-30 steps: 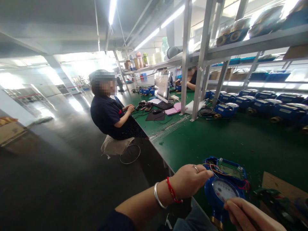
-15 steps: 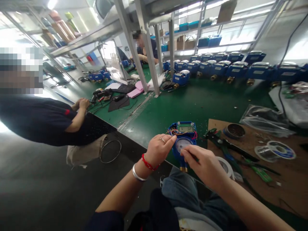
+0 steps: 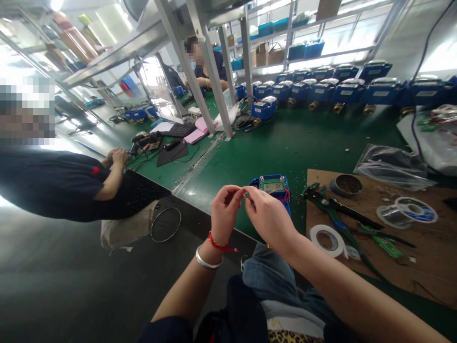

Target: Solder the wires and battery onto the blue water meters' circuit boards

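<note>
My right hand (image 3: pixel 269 216) hides the dial half of the blue meter (image 3: pixel 273 186), just right of the frame's centre. My left hand (image 3: pixel 225 212) meets it, fingertips of both pressed together; whatever they pinch is too small to tell.

the display (image 3: pixel 273 186) on the open blue meter (image 3: pixel 287 205) reads "02" at right; the single character at left is uncertain. print on the white labels (image 3: pixel 380 94) of the lined-up meters (image 3: pixel 352 90) is too small to read.
</note>
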Tool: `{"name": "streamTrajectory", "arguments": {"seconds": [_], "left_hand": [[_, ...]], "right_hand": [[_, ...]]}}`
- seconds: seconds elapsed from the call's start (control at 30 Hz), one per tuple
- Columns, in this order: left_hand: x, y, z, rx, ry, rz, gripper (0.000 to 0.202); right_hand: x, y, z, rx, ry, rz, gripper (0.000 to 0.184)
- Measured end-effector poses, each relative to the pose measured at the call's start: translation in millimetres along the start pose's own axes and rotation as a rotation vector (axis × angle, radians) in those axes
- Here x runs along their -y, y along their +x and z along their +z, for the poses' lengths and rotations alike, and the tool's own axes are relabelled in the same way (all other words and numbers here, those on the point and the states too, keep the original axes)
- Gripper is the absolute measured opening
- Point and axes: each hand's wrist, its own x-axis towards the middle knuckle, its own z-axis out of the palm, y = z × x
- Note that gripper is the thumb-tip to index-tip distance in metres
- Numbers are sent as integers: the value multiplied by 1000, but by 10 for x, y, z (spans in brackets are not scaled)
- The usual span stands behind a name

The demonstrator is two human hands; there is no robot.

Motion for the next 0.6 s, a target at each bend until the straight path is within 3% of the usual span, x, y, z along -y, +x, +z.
{"name": "streamTrajectory", "arguments": {"seconds": [0.27,0.43,0.5,0.6], "left_hand": [[50,29,-7,37,-371,-146,15],[81,136,-69,-130,-700,-285,21],[88,148,-82,-181,-738,-358,25],[72,108,-53,-157,-717,-412,24]], "right_hand": [[-15,-1,13,-27,12,33,22],[-11,-11,-3,-22,43,54,22],[-16,-15,-3,-22,51,49,22],[-29,-16,7,-17,35,38,24]]}}
